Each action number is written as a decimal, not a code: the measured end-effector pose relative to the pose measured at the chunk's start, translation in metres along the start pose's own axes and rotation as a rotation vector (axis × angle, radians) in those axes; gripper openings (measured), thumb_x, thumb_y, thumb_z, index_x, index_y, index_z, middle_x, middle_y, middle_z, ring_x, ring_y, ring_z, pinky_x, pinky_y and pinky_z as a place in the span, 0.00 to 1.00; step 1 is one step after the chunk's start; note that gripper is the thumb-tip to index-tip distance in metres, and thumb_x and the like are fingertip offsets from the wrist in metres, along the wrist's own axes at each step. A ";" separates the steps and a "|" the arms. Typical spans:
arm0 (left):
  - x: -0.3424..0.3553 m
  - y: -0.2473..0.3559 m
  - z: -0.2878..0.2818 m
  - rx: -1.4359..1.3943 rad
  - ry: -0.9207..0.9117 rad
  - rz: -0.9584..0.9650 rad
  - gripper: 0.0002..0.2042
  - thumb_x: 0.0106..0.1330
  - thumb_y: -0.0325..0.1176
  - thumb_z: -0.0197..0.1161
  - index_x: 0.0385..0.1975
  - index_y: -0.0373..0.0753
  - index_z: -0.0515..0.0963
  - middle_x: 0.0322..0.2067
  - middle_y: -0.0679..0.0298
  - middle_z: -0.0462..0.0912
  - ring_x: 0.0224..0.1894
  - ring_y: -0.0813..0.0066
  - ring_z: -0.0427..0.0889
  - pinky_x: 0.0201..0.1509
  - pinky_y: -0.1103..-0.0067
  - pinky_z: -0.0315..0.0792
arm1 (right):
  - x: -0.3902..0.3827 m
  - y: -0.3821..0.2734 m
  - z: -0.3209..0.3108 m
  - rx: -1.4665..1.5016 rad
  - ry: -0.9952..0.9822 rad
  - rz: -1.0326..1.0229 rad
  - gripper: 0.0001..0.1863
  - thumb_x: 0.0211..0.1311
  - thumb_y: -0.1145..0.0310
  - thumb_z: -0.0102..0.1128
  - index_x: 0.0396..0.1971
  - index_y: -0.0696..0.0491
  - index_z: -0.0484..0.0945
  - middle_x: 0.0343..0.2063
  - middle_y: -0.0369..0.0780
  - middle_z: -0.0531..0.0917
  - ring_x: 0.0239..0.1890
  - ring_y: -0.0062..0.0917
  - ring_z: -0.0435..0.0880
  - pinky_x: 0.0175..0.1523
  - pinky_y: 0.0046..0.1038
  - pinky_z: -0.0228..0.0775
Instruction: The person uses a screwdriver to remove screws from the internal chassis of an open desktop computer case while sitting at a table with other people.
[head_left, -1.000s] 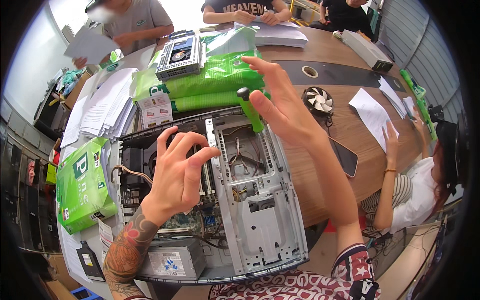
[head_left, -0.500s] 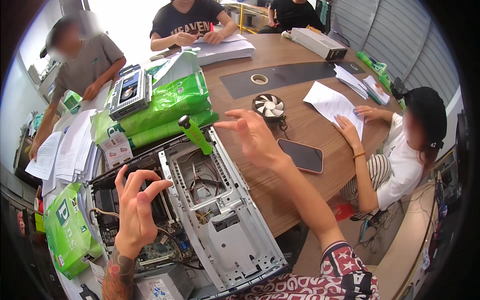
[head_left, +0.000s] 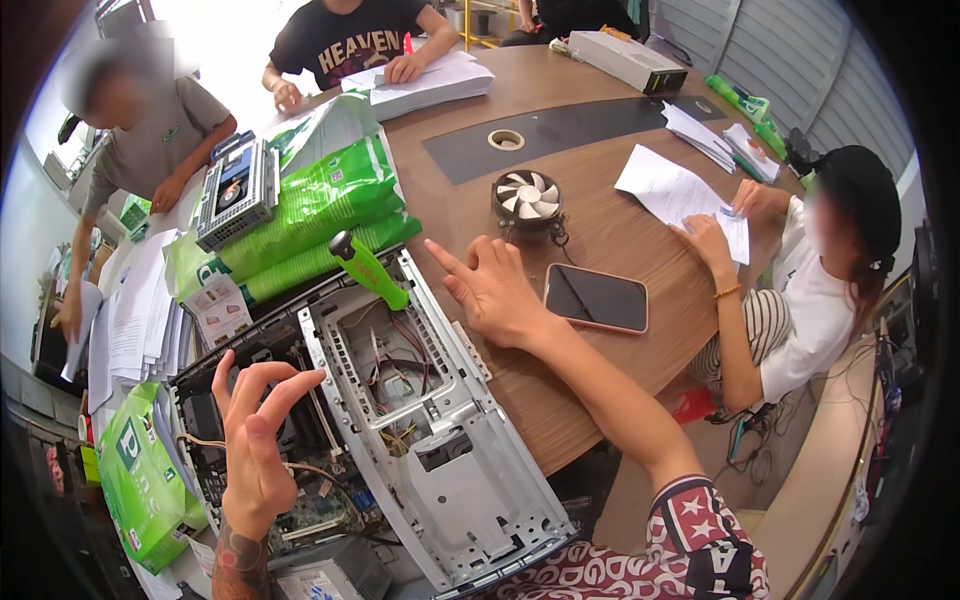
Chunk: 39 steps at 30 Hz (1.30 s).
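Observation:
An opened computer case (head_left: 470,490) lies on its side in front of me, its metal drive cage and dark inner parts showing. My left hand (head_left: 258,440) hovers over the case's left half, fingers curled and apart, holding nothing. Beneath it, part of a circuit board (head_left: 320,508) and some cables are visible. My right hand (head_left: 497,290) hangs in the air beyond the case's right edge, index finger stretched out, also holding nothing. A green-handled screwdriver (head_left: 372,272) stands tilted at the far end of the drive cage, left of my right hand. Its tip is hidden.
A cooling fan (head_left: 528,200) and a phone (head_left: 597,297) lie on the wooden table to the right. A metal drive bay (head_left: 240,192) rests on green paper packs (head_left: 330,205). Several people sit around with paper stacks (head_left: 430,88). A tape roll (head_left: 506,140) lies farther back.
Both hands stay empty; the right hand's fingers have shifted slightly, and the left hand sits a little lower in the picture. The person at the right has moved their hands on the paper.

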<state>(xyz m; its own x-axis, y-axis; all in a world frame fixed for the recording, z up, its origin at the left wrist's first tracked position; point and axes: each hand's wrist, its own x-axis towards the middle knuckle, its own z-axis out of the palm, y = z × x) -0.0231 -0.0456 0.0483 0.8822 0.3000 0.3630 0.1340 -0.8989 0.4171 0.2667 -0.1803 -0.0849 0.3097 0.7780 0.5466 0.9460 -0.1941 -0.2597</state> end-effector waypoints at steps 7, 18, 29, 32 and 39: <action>0.002 -0.001 0.002 -0.007 -0.039 -0.004 0.34 0.76 0.47 0.22 0.47 0.36 0.83 0.39 0.56 0.77 0.46 0.57 0.78 0.75 0.52 0.42 | -0.008 0.005 0.010 -0.085 -0.090 0.038 0.26 0.79 0.52 0.37 0.71 0.41 0.67 0.36 0.42 0.67 0.43 0.36 0.65 0.59 0.42 0.53; 0.003 -0.003 0.007 -0.065 -0.148 -0.039 0.35 0.75 0.48 0.23 0.44 0.37 0.85 0.37 0.56 0.78 0.45 0.58 0.79 0.76 0.51 0.38 | -0.014 -0.001 0.022 -0.069 -0.116 0.091 0.26 0.78 0.48 0.36 0.65 0.42 0.74 0.41 0.47 0.71 0.49 0.41 0.68 0.66 0.54 0.48; 0.002 -0.004 0.010 -0.086 -0.184 -0.031 0.35 0.76 0.49 0.23 0.44 0.38 0.85 0.37 0.56 0.78 0.42 0.59 0.79 0.76 0.50 0.37 | -0.013 -0.003 0.019 -0.038 -0.162 0.121 0.28 0.76 0.46 0.38 0.62 0.46 0.76 0.47 0.49 0.72 0.57 0.41 0.69 0.67 0.64 0.46; 0.002 -0.004 0.009 -0.095 -0.172 -0.010 0.35 0.75 0.48 0.24 0.41 0.38 0.86 0.36 0.57 0.79 0.41 0.60 0.80 0.76 0.50 0.38 | -0.012 -0.005 0.018 -0.045 -0.164 0.125 0.28 0.76 0.46 0.37 0.62 0.46 0.76 0.47 0.48 0.72 0.56 0.41 0.69 0.67 0.64 0.46; -0.001 0.000 0.002 -0.053 -0.071 0.004 0.35 0.75 0.46 0.24 0.37 0.39 0.87 0.34 0.58 0.79 0.39 0.64 0.80 0.76 0.49 0.43 | -0.011 -0.006 0.018 -0.055 -0.166 0.113 0.28 0.76 0.45 0.37 0.61 0.46 0.76 0.46 0.48 0.72 0.55 0.41 0.69 0.67 0.63 0.46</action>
<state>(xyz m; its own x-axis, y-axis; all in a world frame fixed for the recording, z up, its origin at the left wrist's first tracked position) -0.0225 -0.0467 0.0464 0.9128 0.2714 0.3051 0.1082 -0.8812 0.4601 0.2563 -0.1766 -0.1036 0.3979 0.8363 0.3772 0.9115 -0.3139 -0.2657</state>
